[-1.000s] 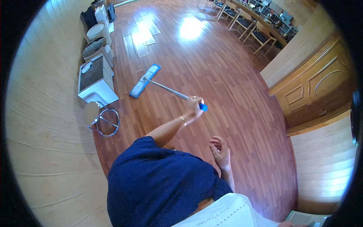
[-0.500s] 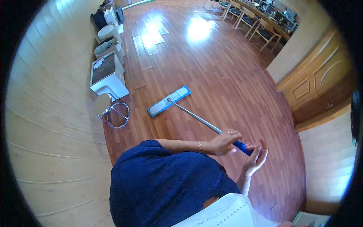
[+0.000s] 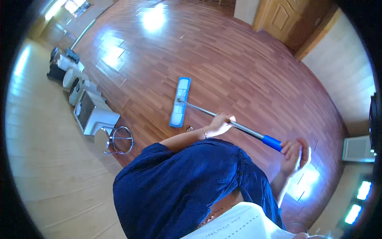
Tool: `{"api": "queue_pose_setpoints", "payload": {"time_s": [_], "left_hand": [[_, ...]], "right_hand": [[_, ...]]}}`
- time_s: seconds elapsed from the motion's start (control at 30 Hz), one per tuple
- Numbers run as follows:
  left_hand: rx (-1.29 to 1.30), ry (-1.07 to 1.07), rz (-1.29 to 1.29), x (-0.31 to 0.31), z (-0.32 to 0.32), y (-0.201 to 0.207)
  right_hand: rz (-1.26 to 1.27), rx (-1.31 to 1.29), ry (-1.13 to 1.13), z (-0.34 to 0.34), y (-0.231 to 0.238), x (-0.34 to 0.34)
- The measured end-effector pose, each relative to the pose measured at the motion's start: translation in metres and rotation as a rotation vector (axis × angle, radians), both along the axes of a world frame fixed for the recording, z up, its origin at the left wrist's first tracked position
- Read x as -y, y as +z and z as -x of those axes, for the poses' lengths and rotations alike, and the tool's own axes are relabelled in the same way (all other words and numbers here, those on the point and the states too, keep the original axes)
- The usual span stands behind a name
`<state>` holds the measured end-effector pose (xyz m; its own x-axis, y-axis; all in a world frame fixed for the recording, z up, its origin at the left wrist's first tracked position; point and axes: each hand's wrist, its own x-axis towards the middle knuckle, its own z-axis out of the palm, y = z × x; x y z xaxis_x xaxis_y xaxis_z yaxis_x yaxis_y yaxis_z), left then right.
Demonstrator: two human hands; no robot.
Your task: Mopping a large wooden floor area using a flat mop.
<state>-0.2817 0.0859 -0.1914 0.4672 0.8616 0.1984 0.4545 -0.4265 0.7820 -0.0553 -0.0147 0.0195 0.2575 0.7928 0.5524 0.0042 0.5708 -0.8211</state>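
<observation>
A flat mop with a blue-edged white head (image 3: 180, 102) lies on the wooden floor ahead of me. Its metal pole (image 3: 250, 131) slants back toward my right side and ends in a blue grip (image 3: 272, 143). Midway along the pole, my left hand (image 3: 220, 124) is closed around it, a bracelet at the wrist. My right hand (image 3: 294, 156) is curled at the end of the blue grip, fingers bent over its tip. Part of a foot (image 3: 190, 129) shows beside the mop head, near my left forearm.
On the left, a round stool (image 3: 102, 139) with chrome legs stands by the wall. Past it come a white cabinet (image 3: 104, 120) and several bins (image 3: 71, 77). A wooden door (image 3: 280, 19) is at the far right, and a white box-like unit (image 3: 359, 149) at the right.
My left hand has shifted down the pole, away from the blue grip, while my right hand stays at its end. The mop head has turned from slanted to nearly lengthwise. My view has swung right.
</observation>
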Motion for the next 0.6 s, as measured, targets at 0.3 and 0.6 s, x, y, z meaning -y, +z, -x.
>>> {"api": "queue_pose_setpoints", "payload": {"time_s": [0.3,0.6], "left_hand": [[0.036,-0.513,-0.045,0.019,-0.108,0.032],[0.163,-1.067,-0.006,0.067,-0.183,0.060]], "right_hand": [[-0.281,0.263,-0.192,-0.041,0.054,0.095],[-0.198,0.807,-0.067,-0.067,0.109,0.174]]}}
